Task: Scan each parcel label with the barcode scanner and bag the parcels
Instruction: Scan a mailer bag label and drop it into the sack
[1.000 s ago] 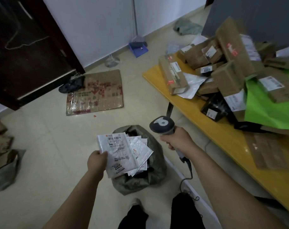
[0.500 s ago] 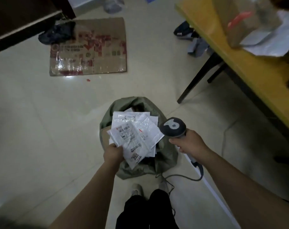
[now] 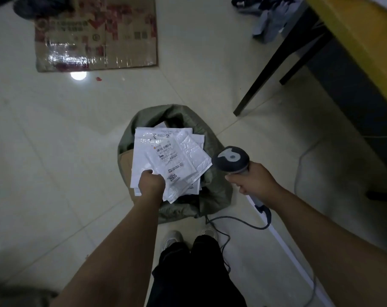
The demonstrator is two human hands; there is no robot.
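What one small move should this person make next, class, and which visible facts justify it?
Probably open the left hand and let the white mailers drop into the green sack. The hand grips the fanned mailers over the sack's open mouth, while the right hand holds the barcode scanner off to the side.

Single head-worn wide-angle view, aimed steeply down at the tiled floor (image 3: 55,151); green sack (image 3: 216,191) mid-frame, close. Yellow table (image 3: 365,45) cuts the far right corner.
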